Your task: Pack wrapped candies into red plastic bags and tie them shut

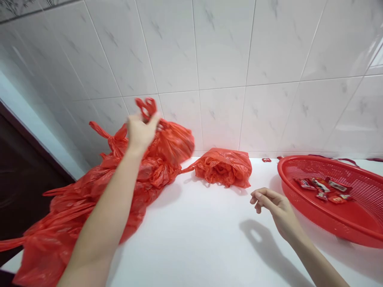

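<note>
My left hand (140,131) is raised over a heap of red plastic bags (89,199) at the left of the white table (194,239). Its fingers are closed on the handles of a filled red bag (173,141), which hangs at the top of the heap. My right hand (273,207) hovers above the table, fingers loosely curled, with nothing in it. It is near the rim of a red basket (329,223). Another red bag (224,165) lies crumpled by the wall, between the two hands.
The red basket at the right holds several small red wrapped packets (324,187). One loose packet (266,160) lies by the wall. A white tiled wall (239,59) backs the table. At the left the table ends beside a dark opening (18,167).
</note>
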{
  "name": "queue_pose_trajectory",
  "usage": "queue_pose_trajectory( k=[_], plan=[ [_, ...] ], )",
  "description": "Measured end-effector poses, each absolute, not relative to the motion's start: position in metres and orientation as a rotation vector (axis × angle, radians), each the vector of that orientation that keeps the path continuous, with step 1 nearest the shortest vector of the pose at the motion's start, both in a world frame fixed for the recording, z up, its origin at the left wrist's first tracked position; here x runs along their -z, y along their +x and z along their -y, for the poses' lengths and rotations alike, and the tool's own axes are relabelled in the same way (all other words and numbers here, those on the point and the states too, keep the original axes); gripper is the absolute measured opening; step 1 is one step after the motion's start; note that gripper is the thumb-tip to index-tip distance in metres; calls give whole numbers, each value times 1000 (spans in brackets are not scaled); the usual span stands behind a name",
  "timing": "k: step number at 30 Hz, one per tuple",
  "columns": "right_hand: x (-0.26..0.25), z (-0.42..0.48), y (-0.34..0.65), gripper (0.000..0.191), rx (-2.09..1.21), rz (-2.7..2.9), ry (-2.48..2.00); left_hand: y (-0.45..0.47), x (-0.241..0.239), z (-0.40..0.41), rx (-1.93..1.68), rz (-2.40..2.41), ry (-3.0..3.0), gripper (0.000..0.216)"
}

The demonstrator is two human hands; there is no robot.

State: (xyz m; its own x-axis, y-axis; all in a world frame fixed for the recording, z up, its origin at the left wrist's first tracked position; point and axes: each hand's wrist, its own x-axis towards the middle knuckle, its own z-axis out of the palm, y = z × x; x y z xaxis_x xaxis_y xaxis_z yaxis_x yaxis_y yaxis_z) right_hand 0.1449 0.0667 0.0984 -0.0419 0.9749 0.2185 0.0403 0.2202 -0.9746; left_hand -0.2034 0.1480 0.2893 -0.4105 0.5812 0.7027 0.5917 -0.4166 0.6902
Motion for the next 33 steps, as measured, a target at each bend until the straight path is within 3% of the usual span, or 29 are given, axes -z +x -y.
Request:
queue_pose_trajectory(
  k=[3, 7, 11, 14, 17, 23, 27, 33],
  plan=[
    [-98, -65, 141, 48, -1125, 1403, -1097, -232, -315, -156, 1853, 1662, -1434, 14],
    [-94, -64, 139, 49, -1182, 1460, -1112, -243, -298, -165, 1620, 1839, -1449, 19],
    [-88, -66, 139, 49, -1195, 1480, -1119, -225, -248, -173, 1521, 2016, -1678, 36],
    [-86, -67, 137, 50, -1199, 1496, -1116, -193, -201, -178, 1546, 1950, -1967, 30],
    [-84, -68, 134, 50, -1198, 1520, -1132, -149, -154, -177, 1305, 1781, -2551, 23],
    [-74, -70, 130, 44, -1186, 1578, -1149, -69, -89, -174, 1078, 1584, -2861, 26],
    [-66, -72, 129, 36, -1111, 1658, -1173, -42, -81, -180, 963, 1607, -2834, 43],
    [-50, -75, 129, 33, -708, 1879, -1217, -19, -89, -189, 752, 1787, -2709, 41]
  ],
)
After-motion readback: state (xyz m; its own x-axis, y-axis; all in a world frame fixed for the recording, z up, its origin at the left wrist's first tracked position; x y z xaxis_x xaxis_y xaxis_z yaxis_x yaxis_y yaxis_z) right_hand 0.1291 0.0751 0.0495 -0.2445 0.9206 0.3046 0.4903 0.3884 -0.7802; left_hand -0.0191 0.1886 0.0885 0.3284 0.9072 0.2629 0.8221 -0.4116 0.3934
